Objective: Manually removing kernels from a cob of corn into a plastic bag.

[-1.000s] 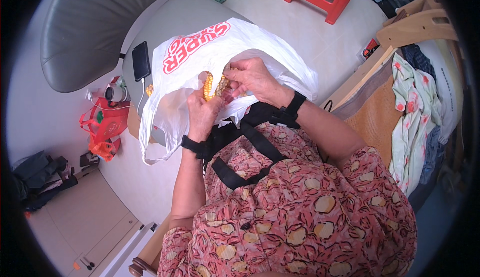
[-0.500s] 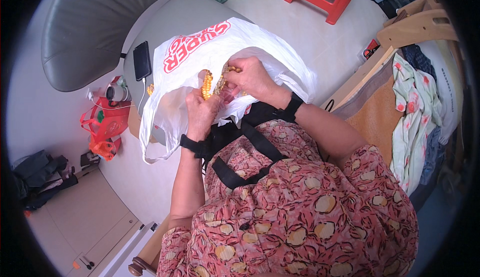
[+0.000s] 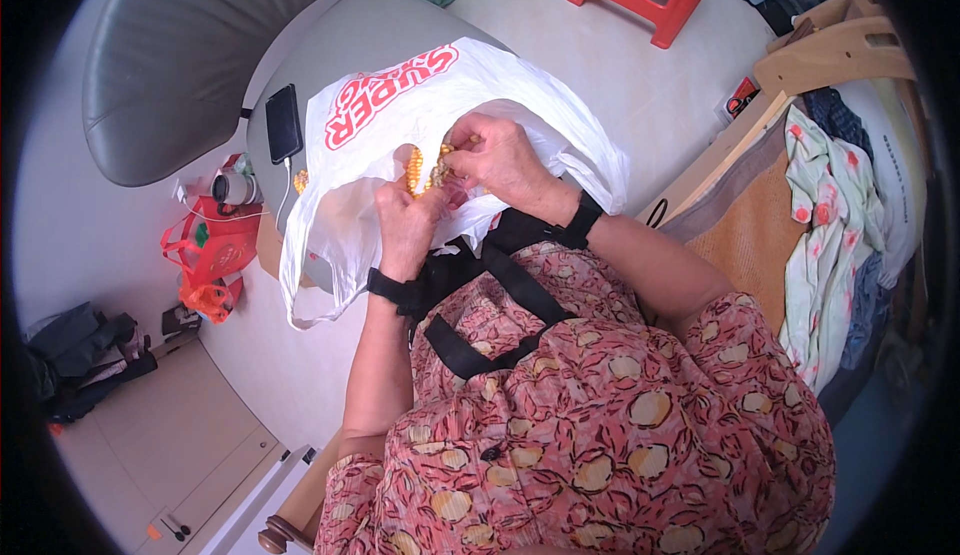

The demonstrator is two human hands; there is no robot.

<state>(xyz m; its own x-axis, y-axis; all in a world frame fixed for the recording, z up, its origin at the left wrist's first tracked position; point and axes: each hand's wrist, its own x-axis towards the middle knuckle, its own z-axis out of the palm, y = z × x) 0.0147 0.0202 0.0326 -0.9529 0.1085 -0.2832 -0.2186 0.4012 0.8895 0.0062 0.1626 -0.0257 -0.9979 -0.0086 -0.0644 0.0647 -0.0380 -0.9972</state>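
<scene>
My left hand (image 3: 405,223) is closed around the lower end of a yellow corn cob (image 3: 415,170), which stands nearly upright over the mouth of a white plastic bag (image 3: 400,125). Beside it, a paler, greyish length of corn cob (image 3: 440,168), partly bare of kernels, lies against the fingertips of my right hand (image 3: 497,163). That hand is closed, thumb and fingers pinching the cob. Whether the two lengths are joined, I cannot tell. The bag spreads over a grey chair seat, its mouth gaping toward me. More yellow corn (image 3: 301,181) shows at the bag's left edge.
A phone (image 3: 284,123) with a white cable lies on the grey chair seat (image 3: 375,25), left of the bag. Red bags (image 3: 212,240) stand on the floor at left. A red stool (image 3: 655,0) is at the back, and a wooden frame with cloths (image 3: 825,210) at right.
Both hands stay over the bag's mouth. My right hand has shifted slightly left and its fingers have moved on the cob. The left hand is almost where it was.
</scene>
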